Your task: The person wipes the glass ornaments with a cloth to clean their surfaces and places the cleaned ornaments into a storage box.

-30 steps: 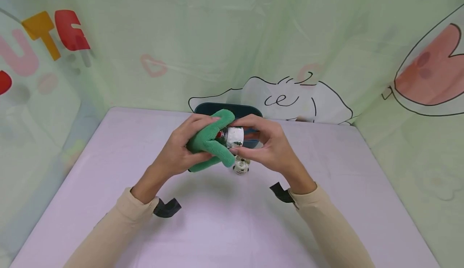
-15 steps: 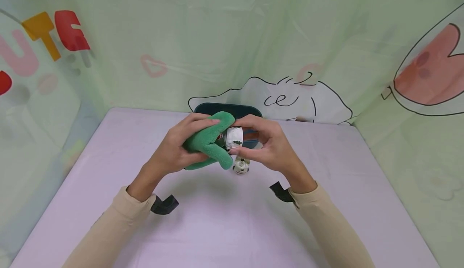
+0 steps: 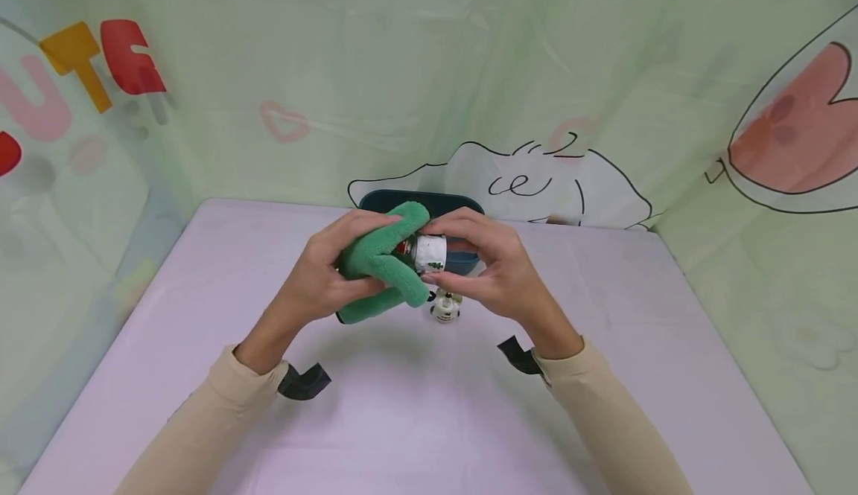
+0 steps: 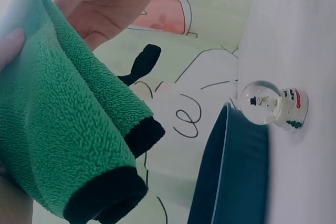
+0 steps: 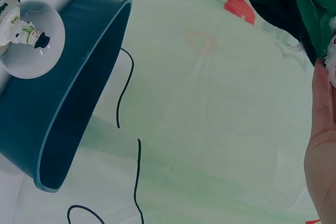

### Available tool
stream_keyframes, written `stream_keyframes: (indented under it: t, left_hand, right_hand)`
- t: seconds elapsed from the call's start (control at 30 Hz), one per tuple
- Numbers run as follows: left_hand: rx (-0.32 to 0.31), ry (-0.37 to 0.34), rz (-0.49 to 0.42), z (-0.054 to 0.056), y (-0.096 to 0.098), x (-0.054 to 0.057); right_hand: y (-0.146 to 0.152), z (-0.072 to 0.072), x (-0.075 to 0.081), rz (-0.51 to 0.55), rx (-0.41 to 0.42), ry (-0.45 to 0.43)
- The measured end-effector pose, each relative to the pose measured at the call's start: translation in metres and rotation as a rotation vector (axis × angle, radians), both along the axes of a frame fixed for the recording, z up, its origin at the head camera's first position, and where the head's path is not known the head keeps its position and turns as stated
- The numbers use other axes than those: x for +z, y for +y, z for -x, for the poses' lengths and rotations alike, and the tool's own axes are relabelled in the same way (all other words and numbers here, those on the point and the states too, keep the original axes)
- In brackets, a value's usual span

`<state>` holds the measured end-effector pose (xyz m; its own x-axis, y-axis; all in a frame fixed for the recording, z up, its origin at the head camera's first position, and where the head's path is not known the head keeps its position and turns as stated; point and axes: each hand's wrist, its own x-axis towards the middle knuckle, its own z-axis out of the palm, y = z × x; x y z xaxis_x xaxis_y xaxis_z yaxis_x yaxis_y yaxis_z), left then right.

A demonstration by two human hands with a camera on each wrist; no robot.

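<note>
My left hand (image 3: 322, 268) holds a fluffy green cloth (image 3: 382, 260) with a black edge, folded round the glass end of a snow globe (image 3: 430, 254). My right hand (image 3: 492, 260) grips that globe by its white base, which has small green trees on it. The globe lies sideways in the air above the table, its dome mostly hidden by the cloth. A second snow globe (image 4: 278, 103), with a snowman inside, stands upright on the table below the hands. In the right wrist view only part of the held globe shows at the right edge.
A dark blue tub (image 3: 422, 199) stands at the back of the table, behind the hands and close to the standing globe. The pale lilac table (image 3: 415, 406) meets printed green curtains (image 3: 402, 71) at the back and sides.
The cloth and left hand have shifted slightly left, then the cloth's folds moved over the dome. The trees on the globe's base show at a slightly different place. My right hand has hardly moved.
</note>
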<state>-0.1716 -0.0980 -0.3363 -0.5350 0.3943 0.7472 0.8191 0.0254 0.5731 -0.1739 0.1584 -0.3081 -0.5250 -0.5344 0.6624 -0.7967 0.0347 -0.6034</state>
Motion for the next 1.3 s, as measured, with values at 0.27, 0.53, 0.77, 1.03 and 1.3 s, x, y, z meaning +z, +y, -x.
stream_keyframes:
  t: [0.27,0.53,0.77,1.03,1.3]
  left_hand:
    - [0.006,-0.110,-0.022,-0.002,0.005,-0.002]
    - [-0.017,-0.341,0.011,-0.007,0.006,0.002]
    - [-0.074,-0.404,0.023,-0.008,0.008,0.005]
    - [-0.060,-0.370,0.033,-0.009,0.012,0.006]
    - [-0.004,-0.174,0.013,-0.005,0.014,0.001]
  right_hand:
    - [0.000,0.001,-0.003,0.006,-0.043,0.123]
    - [-0.001,0.006,-0.005,0.003,-0.072,0.287]
    - [-0.003,0.006,-0.005,0.003,-0.110,0.314]
    - [-0.003,0.006,-0.005,0.009,-0.120,0.315]
    - [-0.003,0.006,-0.005,0.041,-0.097,0.283]
